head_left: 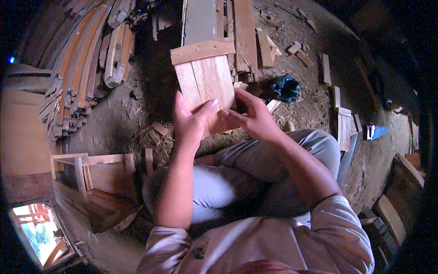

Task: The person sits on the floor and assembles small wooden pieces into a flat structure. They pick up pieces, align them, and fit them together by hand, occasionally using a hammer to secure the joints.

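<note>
A panel of pale boards (207, 80) set side by side lies out in front of me, above my crossed legs. Across its far end runs a wooden crosspiece (203, 51) with several nail heads showing. My left hand (191, 119) is closed on the panel's left edge, its thumb flat on the top face. On the other edge, my right hand (255, 118) is closed too, thumb on the boards near the close end. Whether a small nail sits by that thumb is too fine to make out. Fingers under the panel are hidden.
Long planks (200, 20) stretch away beyond the panel. A stack of timber strips (84, 59) lies far left. Right of the panel sits a dark plastic bag (286, 87) among wood offcuts. A wooden frame (102, 160) stands at left, and a blue object (378, 132) lies far right.
</note>
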Tool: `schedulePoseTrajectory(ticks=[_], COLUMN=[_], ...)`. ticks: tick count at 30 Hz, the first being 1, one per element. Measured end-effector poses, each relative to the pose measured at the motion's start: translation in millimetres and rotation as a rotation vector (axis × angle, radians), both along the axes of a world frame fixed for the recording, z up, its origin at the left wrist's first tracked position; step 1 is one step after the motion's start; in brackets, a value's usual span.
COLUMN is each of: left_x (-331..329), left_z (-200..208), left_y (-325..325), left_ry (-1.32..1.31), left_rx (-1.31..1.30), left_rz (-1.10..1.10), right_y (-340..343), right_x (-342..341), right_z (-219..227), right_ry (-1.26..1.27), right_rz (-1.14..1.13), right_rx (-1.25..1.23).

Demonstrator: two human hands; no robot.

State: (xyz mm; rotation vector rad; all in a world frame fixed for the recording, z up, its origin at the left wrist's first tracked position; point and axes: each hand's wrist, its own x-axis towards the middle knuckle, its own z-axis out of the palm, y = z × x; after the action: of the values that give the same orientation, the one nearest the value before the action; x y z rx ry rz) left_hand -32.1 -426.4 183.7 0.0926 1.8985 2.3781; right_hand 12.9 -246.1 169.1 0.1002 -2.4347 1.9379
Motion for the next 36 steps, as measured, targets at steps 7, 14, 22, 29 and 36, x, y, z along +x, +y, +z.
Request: schedulePoseTrajectory(ticks=[7,14,22,29,36], left_x=[1,-1,-5,-1,-6], left_z=[4,-1,-13,-8,-15], left_y=[4,-1,3,1,-10], left_ry=[0.096,0.114,0.034,-0.018,-0.034], left_rx=[-0.028,-0.049,-0.075,0.007,-0.122], left_rz=[0.019,0.012,0.026,-0.020,-0.033], right_y=[2,-2,6,41,202], right_x=[4,1,7,140,313], right_z=[12,4,10,23,33], right_ry=[0.104,0.128,-0.019,0.336,-0.043], right_rz=[-0.049,-0.016,0.062,0.074,-0.082], right_rx=[0.120,0.057,0.042,0.961,0.984])
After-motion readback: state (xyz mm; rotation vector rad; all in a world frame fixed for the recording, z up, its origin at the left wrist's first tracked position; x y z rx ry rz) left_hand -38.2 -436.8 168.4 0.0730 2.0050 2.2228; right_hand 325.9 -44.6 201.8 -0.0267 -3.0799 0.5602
